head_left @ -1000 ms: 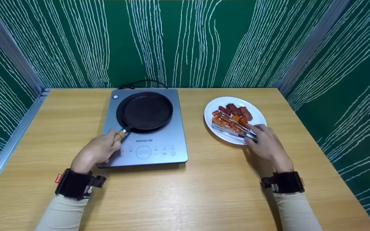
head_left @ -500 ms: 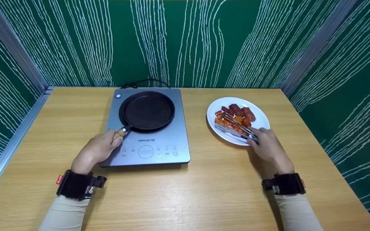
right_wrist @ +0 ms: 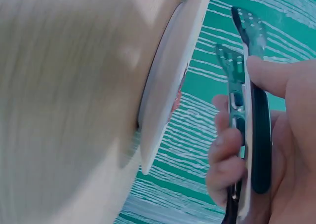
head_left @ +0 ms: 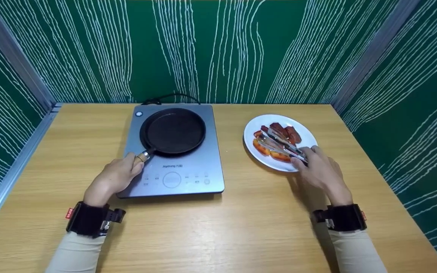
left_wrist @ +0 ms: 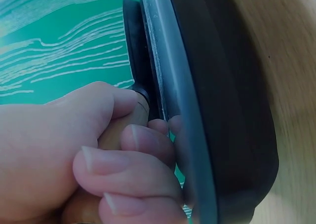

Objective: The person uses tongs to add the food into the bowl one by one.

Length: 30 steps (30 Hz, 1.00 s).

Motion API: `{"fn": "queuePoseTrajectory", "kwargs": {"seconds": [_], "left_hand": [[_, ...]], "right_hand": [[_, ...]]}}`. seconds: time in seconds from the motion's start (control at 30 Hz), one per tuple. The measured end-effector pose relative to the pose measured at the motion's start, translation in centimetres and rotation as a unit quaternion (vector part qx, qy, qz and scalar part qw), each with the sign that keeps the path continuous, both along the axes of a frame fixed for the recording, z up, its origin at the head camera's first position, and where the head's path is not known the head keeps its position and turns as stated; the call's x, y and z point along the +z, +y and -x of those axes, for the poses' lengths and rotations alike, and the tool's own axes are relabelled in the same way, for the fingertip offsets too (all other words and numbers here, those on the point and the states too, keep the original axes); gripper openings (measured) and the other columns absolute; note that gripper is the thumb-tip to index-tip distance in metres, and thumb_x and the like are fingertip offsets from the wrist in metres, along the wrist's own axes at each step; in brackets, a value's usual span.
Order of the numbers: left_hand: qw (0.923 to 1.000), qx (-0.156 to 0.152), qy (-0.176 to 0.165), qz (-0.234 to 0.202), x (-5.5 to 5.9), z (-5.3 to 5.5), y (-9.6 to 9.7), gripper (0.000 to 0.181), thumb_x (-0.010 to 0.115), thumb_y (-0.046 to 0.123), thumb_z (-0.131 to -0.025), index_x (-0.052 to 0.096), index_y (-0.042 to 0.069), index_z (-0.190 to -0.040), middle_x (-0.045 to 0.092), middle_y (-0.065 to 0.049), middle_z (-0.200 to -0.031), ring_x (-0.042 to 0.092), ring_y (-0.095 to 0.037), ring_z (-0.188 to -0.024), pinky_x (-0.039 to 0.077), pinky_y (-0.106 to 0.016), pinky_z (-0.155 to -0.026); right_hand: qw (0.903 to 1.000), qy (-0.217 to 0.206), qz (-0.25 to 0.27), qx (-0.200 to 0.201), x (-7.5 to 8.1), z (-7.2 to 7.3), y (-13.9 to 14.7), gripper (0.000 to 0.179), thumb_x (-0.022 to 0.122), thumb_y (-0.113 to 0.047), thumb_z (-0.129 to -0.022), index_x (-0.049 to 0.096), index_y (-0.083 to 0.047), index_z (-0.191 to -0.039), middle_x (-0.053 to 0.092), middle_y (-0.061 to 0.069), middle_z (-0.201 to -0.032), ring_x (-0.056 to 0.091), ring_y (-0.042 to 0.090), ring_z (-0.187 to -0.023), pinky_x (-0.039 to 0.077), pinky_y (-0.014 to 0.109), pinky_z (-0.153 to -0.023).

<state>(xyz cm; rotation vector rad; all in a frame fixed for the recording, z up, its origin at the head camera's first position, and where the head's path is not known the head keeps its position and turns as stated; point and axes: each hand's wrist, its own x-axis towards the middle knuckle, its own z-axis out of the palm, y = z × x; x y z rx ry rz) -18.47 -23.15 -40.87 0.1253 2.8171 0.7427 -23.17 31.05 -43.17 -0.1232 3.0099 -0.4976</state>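
My left hand (head_left: 118, 174) grips the wooden handle (left_wrist: 129, 121) of a black frying pan (head_left: 176, 131), which sits on a grey induction cooker (head_left: 199, 167). In the left wrist view the fingers curl round that handle. My right hand (head_left: 319, 170) holds metal food tongs (right_wrist: 247, 110) with dark grips, fingers on one arm and thumb on the other. Above the white plate (head_left: 307, 136) the tongs' two heads stand slightly apart, with no food seen between them. On the plate lie dark red-brown meat pieces (head_left: 293, 134) and orange slices of food (head_left: 261, 147), partly hidden by the tongs.
The wooden table (head_left: 218, 231) carries the cooker at left and the plate at right. Behind the cooker runs a black power cord (head_left: 173, 95). Green walls (head_left: 230, 49) with white lines stand at the back and both sides.
The tongs have lifted off the orange slices, which now lie uncovered on the plate. My right hand has shifted slightly right. My left hand stays on the pan handle.
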Motion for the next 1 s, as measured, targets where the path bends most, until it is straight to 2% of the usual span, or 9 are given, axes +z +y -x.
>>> {"fn": "queuePoseTrajectory", "kwargs": {"seconds": [0.07,0.17,0.33,0.57,0.73,0.8,1.0], "left_hand": [[1.0,-0.002,0.0,-0.001,0.0,0.0,0.0,0.025,0.044,0.03,-0.114,0.047,0.006,-0.107,0.048,-0.013,-0.088,0.055,-0.031,-0.082,0.048,-0.044,-0.07],[1.0,-0.005,0.001,-0.002,0.1,-0.1,0.0,0.024,0.044,0.029,-0.114,0.047,0.005,-0.108,0.048,-0.013,-0.088,0.055,-0.031,-0.081,0.048,-0.044,-0.069],[0.9999,-0.008,-0.009,-0.005,0.1,-0.1,-0.1,0.025,0.043,0.028,-0.113,0.047,0.004,-0.111,0.048,-0.013,-0.088,0.055,-0.03,-0.08,0.047,-0.042,-0.068],[0.9997,-0.004,-0.021,-0.008,0.1,-0.1,-0.1,0.027,0.042,0.03,-0.114,0.047,0.003,-0.115,0.049,-0.014,-0.091,0.055,-0.03,-0.082,0.047,-0.041,-0.068],[0.9995,-0.002,-0.027,-0.016,0.1,-0.1,-0.1,0.027,0.042,0.03,-0.114,0.047,0.003,-0.116,0.048,-0.012,-0.088,0.054,-0.028,-0.08,0.046,-0.039,-0.066],[0.9996,-0.004,-0.023,-0.014,0.1,-0.1,0.0,0.027,0.042,0.029,-0.114,0.047,0.003,-0.115,0.049,-0.011,-0.086,0.054,-0.028,-0.078,0.046,-0.038,-0.066],[0.9999,-0.008,-0.011,-0.008,0.0,-0.2,0.1,0.025,0.042,0.027,-0.114,0.047,0.003,-0.112,0.048,-0.011,-0.084,0.054,-0.028,-0.076,0.044,-0.038,-0.064]], "right_hand": [[0.9999,-0.001,-0.013,0.001,0.3,0.0,-0.2,0.074,0.05,-0.058,-0.108,0.049,0.001,-0.154,0.053,0.029,-0.142,0.054,0.046,-0.115,0.046,0.065,-0.098],[0.9994,0.001,-0.035,0.007,0.6,0.0,-0.6,0.069,0.055,-0.053,-0.107,0.054,0.002,-0.15,0.062,0.025,-0.128,0.056,0.04,-0.102,0.047,0.057,-0.089],[0.9985,0.01,-0.053,-0.006,1.0,-0.3,-1.4,0.065,0.061,-0.048,-0.106,0.057,0.001,-0.149,0.065,0.026,-0.126,0.058,0.04,-0.098,0.047,0.054,-0.084],[0.9983,0.02,-0.048,-0.027,0.5,-0.4,-2.1,0.059,0.066,-0.045,-0.105,0.061,-0.003,-0.147,0.065,0.021,-0.112,0.058,0.038,-0.089,0.039,0.045,-0.073],[0.9979,0.034,-0.047,-0.028,0.1,-0.5,-2.1,0.055,0.067,-0.041,-0.104,0.063,-0.005,-0.146,0.066,0.02,-0.11,0.059,0.037,-0.083,0.039,0.043,-0.069],[0.9972,0.045,-0.053,-0.026,0.0,-0.5,-2.1,0.053,0.068,-0.04,-0.104,0.064,-0.007,-0.145,0.068,0.023,-0.115,0.059,0.037,-0.081,0.039,0.043,-0.066],[0.9966,0.054,-0.056,-0.027,-0.4,-0.4,-2.3,0.051,0.069,-0.037,-0.103,0.065,-0.009,-0.145,0.067,0.023,-0.117,0.057,0.034,-0.072,0.032,0.038,-0.058]]}}
